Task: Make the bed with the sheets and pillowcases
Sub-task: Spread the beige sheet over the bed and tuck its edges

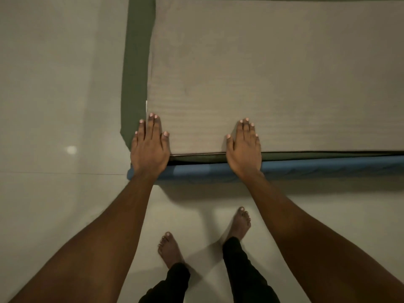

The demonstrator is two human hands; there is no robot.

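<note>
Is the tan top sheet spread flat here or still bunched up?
Spread flat. The tan sheet lies smooth across the bed, its near edge straight, with both hands, left and right, pressed palm-down on it.

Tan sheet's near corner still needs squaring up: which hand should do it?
Left, probably. The left hand lies flat right at the tan sheet corner, overlapping the green sheet border; the right hand rests farther along the near edge.

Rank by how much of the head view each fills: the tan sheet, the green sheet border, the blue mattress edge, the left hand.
1. tan sheet, by far the largest.
2. green sheet border.
3. blue mattress edge and left hand: too alike to rank, and the hand sits nearer the camera.
</note>
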